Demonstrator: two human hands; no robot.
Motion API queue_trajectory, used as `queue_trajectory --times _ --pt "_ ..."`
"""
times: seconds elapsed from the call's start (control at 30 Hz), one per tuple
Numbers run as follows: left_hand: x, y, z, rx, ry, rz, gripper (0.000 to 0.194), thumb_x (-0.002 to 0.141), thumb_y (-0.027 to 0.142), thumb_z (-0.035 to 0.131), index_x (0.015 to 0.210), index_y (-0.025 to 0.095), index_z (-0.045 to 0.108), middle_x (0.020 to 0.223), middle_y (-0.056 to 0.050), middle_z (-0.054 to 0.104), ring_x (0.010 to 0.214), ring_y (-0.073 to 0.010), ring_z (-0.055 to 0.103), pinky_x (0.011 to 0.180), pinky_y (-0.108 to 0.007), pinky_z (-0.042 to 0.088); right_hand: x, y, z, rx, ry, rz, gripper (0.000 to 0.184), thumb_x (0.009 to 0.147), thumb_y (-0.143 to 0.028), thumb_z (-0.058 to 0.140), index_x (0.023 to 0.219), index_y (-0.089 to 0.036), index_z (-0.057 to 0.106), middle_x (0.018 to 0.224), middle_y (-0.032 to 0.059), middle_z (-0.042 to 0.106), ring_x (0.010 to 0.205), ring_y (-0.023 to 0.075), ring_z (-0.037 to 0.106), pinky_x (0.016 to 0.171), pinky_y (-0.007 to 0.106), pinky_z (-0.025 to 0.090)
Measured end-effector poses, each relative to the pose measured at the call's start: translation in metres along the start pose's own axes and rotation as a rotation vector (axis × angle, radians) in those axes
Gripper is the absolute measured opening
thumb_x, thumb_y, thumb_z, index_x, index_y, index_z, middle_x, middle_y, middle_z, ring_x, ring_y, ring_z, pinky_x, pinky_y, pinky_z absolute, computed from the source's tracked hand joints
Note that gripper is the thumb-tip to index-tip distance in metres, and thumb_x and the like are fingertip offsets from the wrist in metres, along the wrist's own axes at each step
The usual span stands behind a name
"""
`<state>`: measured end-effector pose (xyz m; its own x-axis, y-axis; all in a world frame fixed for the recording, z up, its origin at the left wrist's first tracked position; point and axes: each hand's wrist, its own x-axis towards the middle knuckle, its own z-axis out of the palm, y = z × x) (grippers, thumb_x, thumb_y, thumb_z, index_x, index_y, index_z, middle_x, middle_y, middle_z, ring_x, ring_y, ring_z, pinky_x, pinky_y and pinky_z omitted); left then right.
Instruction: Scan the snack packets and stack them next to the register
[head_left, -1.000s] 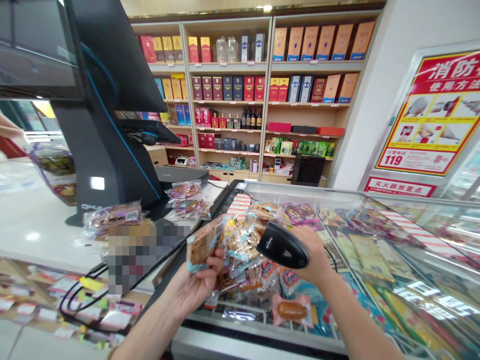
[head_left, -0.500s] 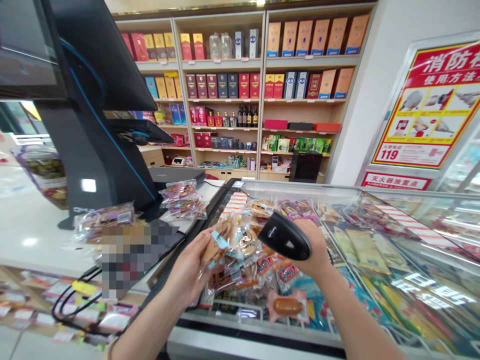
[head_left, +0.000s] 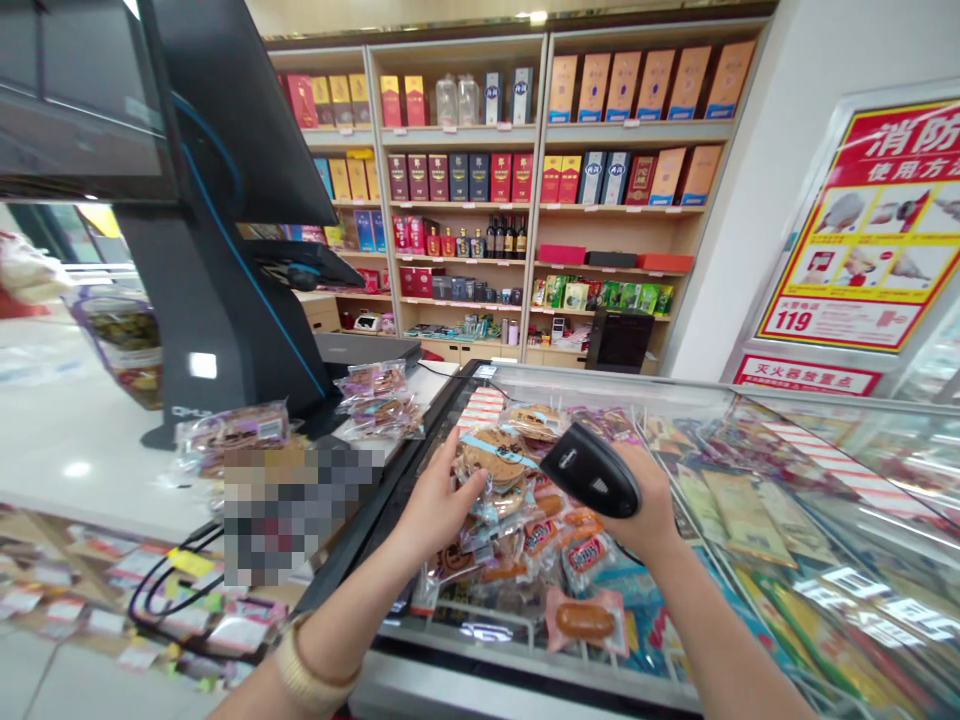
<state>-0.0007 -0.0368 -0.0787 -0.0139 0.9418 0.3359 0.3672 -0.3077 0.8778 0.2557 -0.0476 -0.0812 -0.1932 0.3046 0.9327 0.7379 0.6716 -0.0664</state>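
Note:
In my right hand (head_left: pixel 649 500) is a black handheld barcode scanner (head_left: pixel 592 470), its head angled toward the upper left over the snacks. My left hand (head_left: pixel 439 500) has its thumb and forefinger spread at the edge of a clear packet of round brown biscuits (head_left: pixel 495 455) with a light blue band. This packet lies flat on a heap of wrapped snacks, and the other left fingers are partly hidden. Below the scanner are sausage packets with red labels (head_left: pixel 585 553). A single sausage in a pink-edged wrapper (head_left: pixel 585 618) lies nearer the front.
The heap rests on a glass-topped freezer (head_left: pixel 750 395) holding packaged goods. On the white counter (head_left: pixel 67 430) at left are a black checkout terminal (head_left: pixel 225 300) and more snack packets (head_left: pixel 382 400). Boxed goods fill the shelves (head_left: pixel 465 140) behind.
My left hand has laid the biscuit packet, which it held tilted up, flat on the heap, and its fingers have spread. The scanner stays in my right hand. The view has shifted slightly.

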Motion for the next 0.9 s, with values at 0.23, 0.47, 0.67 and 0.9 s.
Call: queue_trajectory --times 0.23,0.47,0.67,0.9 --pt "-0.01 0.007 0.0 -0.119 0.058 -0.047 0.082 0.073 0.031 0.07 0.147 0.014 0.037 0.131 -0.014 0.063 0.122 -0.0279 0.059 0.106 -0.042 0.044 0.002 -0.001 0.0 0.01 0.013 -0.011 0.019 0.083 -0.041 0.058 0.083 -0.022 0.063 0.069 0.0045 0.064 0.062 0.0217 0.062 0.055 0.034 0.047" --pt "-0.025 0.012 -0.008 -0.355 0.27 0.154 0.09 0.08 0.025 0.065 0.154 0.023 0.014 0.146 -0.014 0.048 0.111 -0.0217 0.066 0.096 -0.035 0.053 -0.003 0.002 0.001 -0.001 -0.002 -0.018 0.015 0.081 -0.037 0.062 0.079 -0.022 0.062 0.069 0.0048 0.064 0.064 0.022 0.062 0.059 0.034 0.047" --pt "-0.017 -0.016 -0.015 0.282 0.062 0.768 0.041 0.088 0.008 0.047 0.121 0.026 0.063 0.116 -0.005 0.072 0.116 -0.0181 0.063 0.112 -0.043 0.041 -0.001 0.003 0.0 -0.008 0.023 -0.071 0.021 0.082 -0.041 0.062 0.087 -0.02 0.063 0.073 0.0054 0.066 0.065 0.0209 0.063 0.058 0.032 0.048" --pt "-0.023 -0.021 -0.019 0.626 -0.214 0.753 0.07 0.077 -0.005 0.033 0.139 0.025 0.048 0.144 -0.006 0.053 0.142 -0.0241 0.035 0.117 -0.062 0.021 -0.009 0.011 0.002 -0.021 0.011 -0.07 0.025 0.082 -0.042 0.062 0.093 -0.02 0.064 0.076 0.0067 0.067 0.068 0.0227 0.064 0.059 0.034 0.048"
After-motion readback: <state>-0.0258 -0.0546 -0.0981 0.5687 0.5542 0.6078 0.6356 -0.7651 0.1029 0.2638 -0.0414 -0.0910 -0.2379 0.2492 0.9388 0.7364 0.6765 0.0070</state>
